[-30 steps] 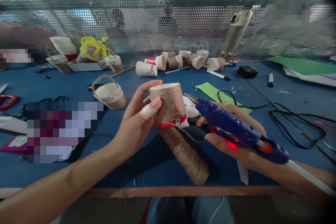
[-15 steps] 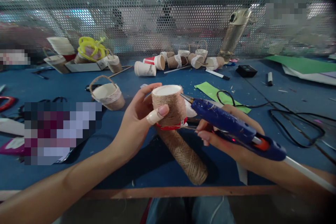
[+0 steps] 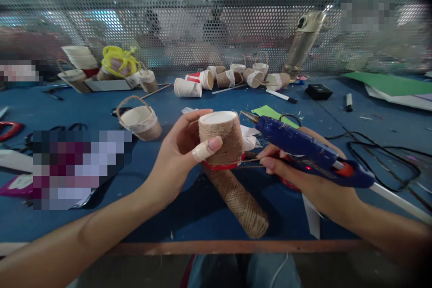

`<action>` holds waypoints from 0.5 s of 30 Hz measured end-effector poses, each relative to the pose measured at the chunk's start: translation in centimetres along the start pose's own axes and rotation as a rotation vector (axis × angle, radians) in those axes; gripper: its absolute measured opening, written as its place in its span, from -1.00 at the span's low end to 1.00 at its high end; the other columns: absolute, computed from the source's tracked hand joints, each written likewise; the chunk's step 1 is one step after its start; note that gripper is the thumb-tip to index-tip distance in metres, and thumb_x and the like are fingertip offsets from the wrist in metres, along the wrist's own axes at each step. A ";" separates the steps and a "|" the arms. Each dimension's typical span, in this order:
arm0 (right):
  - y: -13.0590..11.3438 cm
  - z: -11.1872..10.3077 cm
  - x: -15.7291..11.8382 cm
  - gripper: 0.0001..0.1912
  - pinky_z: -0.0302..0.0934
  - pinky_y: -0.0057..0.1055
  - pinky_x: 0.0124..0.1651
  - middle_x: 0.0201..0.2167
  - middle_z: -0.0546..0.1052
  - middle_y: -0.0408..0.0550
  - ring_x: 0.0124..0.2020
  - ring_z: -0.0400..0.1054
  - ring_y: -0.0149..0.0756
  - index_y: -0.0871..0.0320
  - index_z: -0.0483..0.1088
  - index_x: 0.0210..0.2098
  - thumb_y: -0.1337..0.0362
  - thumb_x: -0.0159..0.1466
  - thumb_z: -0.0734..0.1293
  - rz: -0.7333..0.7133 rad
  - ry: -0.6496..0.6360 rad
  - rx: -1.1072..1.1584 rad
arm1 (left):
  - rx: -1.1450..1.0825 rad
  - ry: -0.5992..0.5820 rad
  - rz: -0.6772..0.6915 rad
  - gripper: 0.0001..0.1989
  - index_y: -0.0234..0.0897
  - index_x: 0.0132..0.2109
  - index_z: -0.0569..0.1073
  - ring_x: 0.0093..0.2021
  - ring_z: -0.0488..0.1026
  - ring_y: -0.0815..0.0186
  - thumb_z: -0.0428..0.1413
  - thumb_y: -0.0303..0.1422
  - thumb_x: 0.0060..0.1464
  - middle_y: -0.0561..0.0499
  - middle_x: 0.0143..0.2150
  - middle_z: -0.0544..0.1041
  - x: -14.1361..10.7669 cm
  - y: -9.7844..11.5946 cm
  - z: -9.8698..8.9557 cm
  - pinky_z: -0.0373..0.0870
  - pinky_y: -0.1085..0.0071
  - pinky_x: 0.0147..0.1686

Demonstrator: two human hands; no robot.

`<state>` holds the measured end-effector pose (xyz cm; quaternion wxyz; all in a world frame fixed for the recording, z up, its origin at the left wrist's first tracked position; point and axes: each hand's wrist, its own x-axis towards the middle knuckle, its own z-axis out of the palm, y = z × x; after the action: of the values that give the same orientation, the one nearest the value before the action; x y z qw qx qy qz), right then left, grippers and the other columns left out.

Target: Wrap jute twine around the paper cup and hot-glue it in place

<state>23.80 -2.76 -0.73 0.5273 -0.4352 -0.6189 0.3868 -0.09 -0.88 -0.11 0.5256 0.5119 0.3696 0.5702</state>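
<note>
I have my left hand [image 3: 175,157] reaching in from the near left, forearm slanting up and inward over the front edge of the desk [image 3: 148,220]. Its grip is closed around the twine-wrapped paper cup [image 3: 222,137], thumb laid across the front and fingers curled around the far side; a pale wrap [image 3: 201,150] covers part of that thumb. The cup is roughly upright, mouth up, near the middle of the front edge, with a red band [image 3: 224,166] showing at its bottom.

My right hand [image 3: 313,184] comes in from the right, wrist bent so the fingers point left. Its grip is clenched on the hot glue gun [image 3: 293,137], while thumb and forefinger pinch the twine strand [image 3: 250,160] beside the cup's base. The nozzle [image 3: 249,116] points left at the rim; I can't tell whether they touch.

The twine roll [image 3: 241,198] lies below the cup, slanting toward the front edge. A small handled basket [image 3: 145,123] stands left of my left hand, and loose paper cups [image 3: 188,87] lie toward the far edge.
</note>
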 end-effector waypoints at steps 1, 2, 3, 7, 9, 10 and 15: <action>0.1 -0.1 0.1 -0.76 0.49 -0.42 -0.27 -0.39 0.66 -0.27 -0.44 0.52 -0.38 -0.04 0.55 -0.33 0.19 0.14 0.65 0.007 -0.028 0.006 | 0.006 -0.002 -0.002 -0.55 -0.03 0.04 0.60 0.09 0.54 0.17 0.48 -0.24 0.00 0.04 0.03 0.65 0.0 0.0 0.0 0.49 0.24 0.13; 0.1 -0.3 0.2 -0.77 0.49 -0.44 -0.25 -0.37 0.67 -0.28 -0.42 0.53 -0.39 -0.03 0.54 -0.32 0.20 0.16 0.64 0.016 -0.054 0.011 | 0.010 -0.003 -0.001 -0.56 -0.04 0.03 0.60 0.09 0.54 0.17 0.48 -0.23 -0.01 0.03 0.03 0.65 0.0 0.1 0.0 0.49 0.23 0.13; 0.2 -0.4 0.3 -0.78 0.49 -0.45 -0.24 -0.36 0.66 -0.28 -0.40 0.54 -0.40 -0.03 0.53 -0.31 0.22 0.18 0.63 0.022 -0.074 0.017 | 0.012 -0.002 0.000 -0.56 -0.05 0.03 0.60 0.08 0.54 0.16 0.48 -0.23 -0.01 0.02 0.01 0.64 0.0 0.1 0.0 0.49 0.23 0.13; 0.3 -0.4 0.2 -0.76 0.48 -0.48 -0.19 -0.34 0.66 -0.29 -0.37 0.53 -0.43 -0.02 0.54 -0.30 0.30 0.17 0.64 0.003 -0.081 0.053 | 0.014 -0.013 0.014 -0.58 -0.07 0.02 0.59 0.05 0.55 0.15 0.46 -0.21 0.02 0.01 -0.03 0.63 0.0 -0.1 0.0 0.52 0.22 0.08; 0.2 -0.3 0.2 -0.73 0.50 -0.46 -0.18 -0.34 0.65 -0.29 -0.37 0.53 -0.41 -0.03 0.53 -0.31 0.30 0.14 0.66 0.007 -0.065 0.077 | 0.012 -0.027 0.018 -0.59 -0.08 0.03 0.58 0.05 0.55 0.14 0.45 -0.21 0.04 -0.01 0.00 0.64 0.0 -0.1 0.0 0.53 0.22 0.07; 0.2 -0.2 0.1 -0.73 0.50 -0.44 -0.19 -0.35 0.65 -0.28 -0.37 0.54 -0.39 -0.02 0.53 -0.32 0.28 0.13 0.66 0.017 -0.054 0.085 | 0.013 -0.033 0.017 -0.59 -0.08 0.03 0.58 0.06 0.56 0.13 0.45 -0.22 0.04 -0.02 0.01 0.65 -0.1 -0.2 -0.1 0.53 0.21 0.07; -0.1 0.1 0.2 -0.80 0.52 -0.40 -0.17 -0.37 0.62 -0.22 -0.36 0.53 -0.36 0.03 0.56 -0.36 0.18 0.18 0.63 0.057 -0.015 0.033 | 0.038 -0.036 0.017 -0.59 -0.09 0.03 0.58 0.06 0.56 0.10 0.45 -0.21 0.04 -0.04 0.03 0.66 -0.1 -0.1 -0.1 0.55 0.22 0.05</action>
<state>23.70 -2.62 -0.63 0.5185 -0.4408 -0.6037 0.4152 -0.22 -0.99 -0.29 0.5175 0.5352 0.3666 0.5580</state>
